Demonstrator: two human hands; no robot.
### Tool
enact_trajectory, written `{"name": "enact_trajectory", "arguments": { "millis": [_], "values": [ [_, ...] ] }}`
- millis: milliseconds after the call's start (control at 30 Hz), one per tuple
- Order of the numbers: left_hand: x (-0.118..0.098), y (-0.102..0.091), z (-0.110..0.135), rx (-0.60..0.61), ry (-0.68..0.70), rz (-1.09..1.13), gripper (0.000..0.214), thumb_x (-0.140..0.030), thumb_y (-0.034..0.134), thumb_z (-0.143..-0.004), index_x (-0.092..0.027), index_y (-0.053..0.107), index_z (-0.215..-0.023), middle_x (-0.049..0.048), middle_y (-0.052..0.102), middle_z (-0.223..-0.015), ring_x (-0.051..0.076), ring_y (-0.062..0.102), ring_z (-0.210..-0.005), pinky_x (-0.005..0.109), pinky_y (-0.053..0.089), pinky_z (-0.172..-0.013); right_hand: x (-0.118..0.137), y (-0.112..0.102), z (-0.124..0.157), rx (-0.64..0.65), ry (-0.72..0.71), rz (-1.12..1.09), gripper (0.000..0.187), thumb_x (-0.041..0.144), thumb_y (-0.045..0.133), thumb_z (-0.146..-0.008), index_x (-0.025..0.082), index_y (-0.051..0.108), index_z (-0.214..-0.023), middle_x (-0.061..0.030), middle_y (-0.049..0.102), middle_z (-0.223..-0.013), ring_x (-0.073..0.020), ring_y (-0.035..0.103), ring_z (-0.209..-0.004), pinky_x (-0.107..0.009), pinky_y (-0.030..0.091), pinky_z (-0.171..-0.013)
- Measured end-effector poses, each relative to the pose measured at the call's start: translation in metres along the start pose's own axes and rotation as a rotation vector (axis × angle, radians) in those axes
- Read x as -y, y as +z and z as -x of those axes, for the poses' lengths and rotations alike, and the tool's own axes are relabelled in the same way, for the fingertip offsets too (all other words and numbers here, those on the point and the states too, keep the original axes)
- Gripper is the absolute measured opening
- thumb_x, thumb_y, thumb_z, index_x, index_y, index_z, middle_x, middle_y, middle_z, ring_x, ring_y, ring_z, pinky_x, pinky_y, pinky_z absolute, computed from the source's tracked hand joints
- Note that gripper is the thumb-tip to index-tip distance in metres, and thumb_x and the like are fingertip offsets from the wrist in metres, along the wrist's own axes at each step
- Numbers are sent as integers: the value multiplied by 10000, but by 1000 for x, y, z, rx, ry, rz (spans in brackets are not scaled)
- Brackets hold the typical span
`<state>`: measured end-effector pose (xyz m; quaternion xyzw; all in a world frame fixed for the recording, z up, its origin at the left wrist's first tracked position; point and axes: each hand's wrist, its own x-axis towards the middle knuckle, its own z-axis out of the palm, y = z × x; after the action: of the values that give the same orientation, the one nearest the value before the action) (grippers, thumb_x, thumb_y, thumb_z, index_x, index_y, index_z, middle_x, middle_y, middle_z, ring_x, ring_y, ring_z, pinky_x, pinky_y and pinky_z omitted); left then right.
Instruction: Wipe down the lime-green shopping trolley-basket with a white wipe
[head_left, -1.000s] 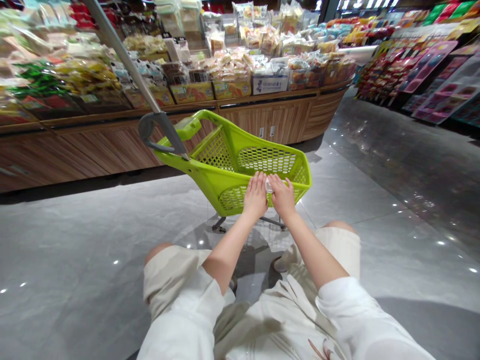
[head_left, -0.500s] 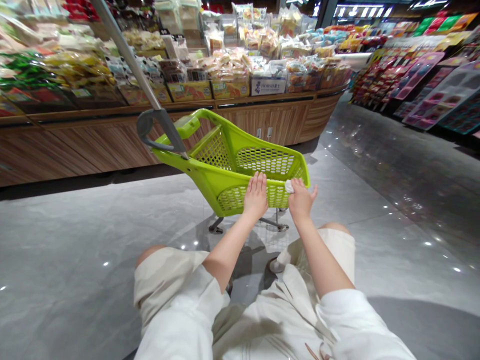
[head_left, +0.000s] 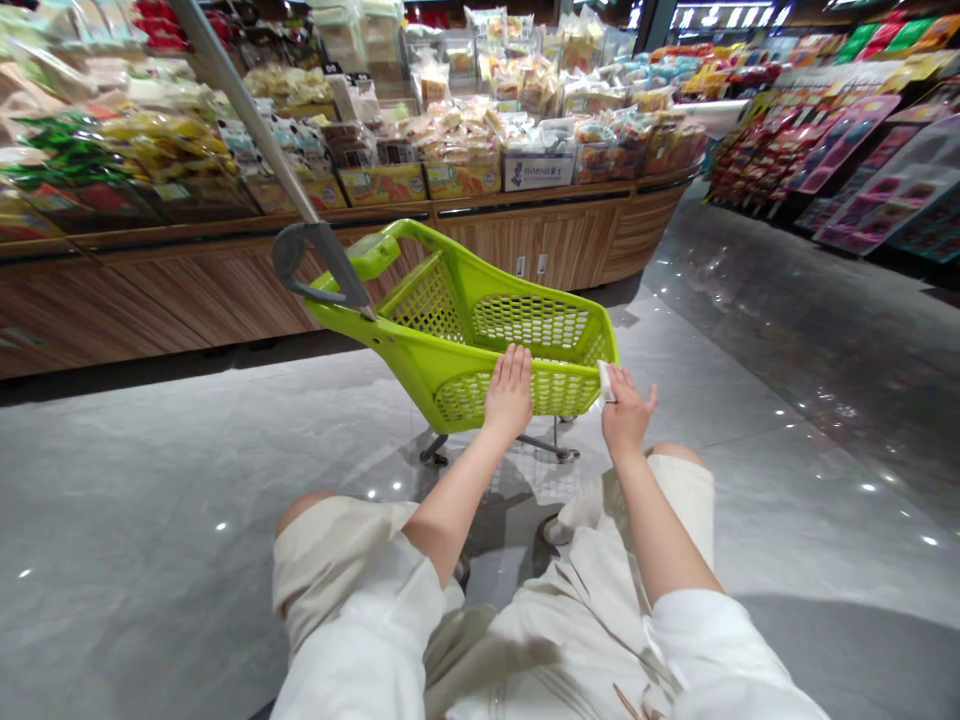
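Note:
A lime-green plastic shopping cart [head_left: 420, 375] with a mesh basket stands in front of my knees on small wheeled legs. A grey pole [head_left: 255, 125] rises from its far left, ending in a grey loop handle [head_left: 296, 255] lower down. My left hand [head_left: 510, 395] lies flat against the basket's near wall, fingers on the rim. Just off the basket's right corner, my right hand [head_left: 626, 412] pinches a small white piece [head_left: 606, 382], possibly a tissue.
A curved wooden counter [head_left: 555, 240] piled with bagged foods [head_left: 457, 140] runs behind the cart. A rack of pink-and-red packaged goods [head_left: 840, 170] stands at the right. Polished grey tile floor [head_left: 750, 400] surrounds the cart.
My right hand has moved to the right, off the basket's front wall and past its corner, carrying the white piece. My left hand and the cart have stayed nearly still.

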<state>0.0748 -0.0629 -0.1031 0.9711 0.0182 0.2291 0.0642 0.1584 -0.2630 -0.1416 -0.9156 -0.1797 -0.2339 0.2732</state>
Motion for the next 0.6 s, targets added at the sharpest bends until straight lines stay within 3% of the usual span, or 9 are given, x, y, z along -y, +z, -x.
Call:
{"name": "enact_trajectory", "arguments": {
  "millis": [67,167,300,400,500,600],
  "values": [
    [-1,0,0,3,9,12,844,-128,483,-774,-32,136,-1537,197,259,-1615,276,80,-1537,482,154,-1254,-2,1,-3,-19,95,3,710,28,335,-739,231,547,-1386,-93,578,-1420,-211,462,-1382,-595,116,-1193],
    [-1,0,0,-2,11,19,866,-146,501,-761,-30,131,-1535,201,243,-1620,281,73,-1537,492,154,-1252,28,8,-15,8,124,-42,654,21,334,-744,179,607,-1317,-123,599,-1390,-228,474,-1373,-586,158,-1186],
    [-1,1,-1,3,5,-7,836,-164,500,-777,-13,158,-1525,204,238,-1621,297,73,-1535,494,155,-1249,92,20,-27,133,-42,-109,591,14,350,-776,181,639,-1264,-116,615,-1371,-238,501,-1350,-586,152,-1187],
    [1,-1,-1,18,4,-24,792,-180,488,-808,8,181,-1513,214,248,-1615,299,74,-1535,483,156,-1250,115,23,-26,196,-177,-127,595,21,357,-805,203,594,-1320,-90,580,-1417,-217,471,-1377,-550,154,-1196],
    [4,-2,0,17,19,-34,816,-132,487,-781,-20,169,-1524,198,257,-1616,281,93,-1535,475,163,-1251,94,16,-19,187,-272,-120,660,9,360,-793,247,529,-1386,-49,547,-1455,-186,442,-1399,-551,87,-1209],
    [5,-2,2,3,24,-36,822,-114,482,-774,-16,161,-1525,198,271,-1610,276,92,-1536,465,158,-1254,44,4,-11,142,-241,-93,703,9,365,-771,263,500,-1412,-38,536,-1465,-174,429,-1408,-546,111,-1204]
  ]
}}
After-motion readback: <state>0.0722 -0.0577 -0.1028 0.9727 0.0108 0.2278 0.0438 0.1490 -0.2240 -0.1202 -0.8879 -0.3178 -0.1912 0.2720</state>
